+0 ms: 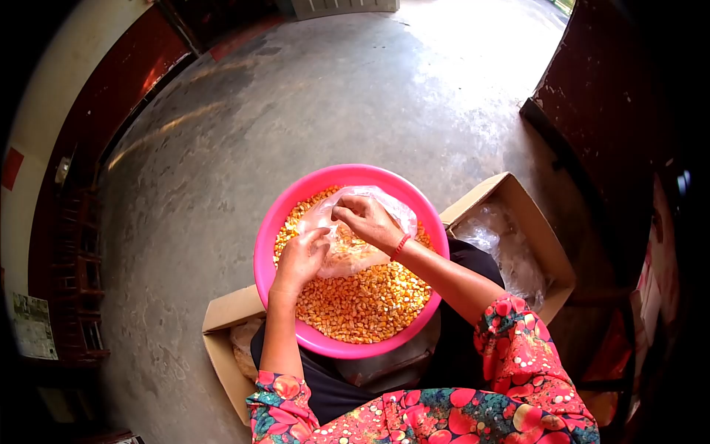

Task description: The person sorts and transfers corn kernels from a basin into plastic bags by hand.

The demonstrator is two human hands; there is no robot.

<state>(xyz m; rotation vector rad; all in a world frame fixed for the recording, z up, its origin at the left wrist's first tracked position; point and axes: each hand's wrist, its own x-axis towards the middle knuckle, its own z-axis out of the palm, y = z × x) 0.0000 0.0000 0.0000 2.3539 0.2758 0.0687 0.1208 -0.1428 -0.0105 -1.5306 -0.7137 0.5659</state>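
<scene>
Though partly under plastic bag (351, 257), corn (362, 305) between cartons (545, 240).

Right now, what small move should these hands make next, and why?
Probably have the left hand pinch the clear plastic bag: its fingers look parted at the bag's edge, while the right hand curls over it, and the bag lies slack over yellow-orange corn kernels in the round pink basin.

A bare concrete floor (200, 185), painted wall (48, 81) and stacked wooden stools (78, 274) mark a plain, home-like room.
</scene>
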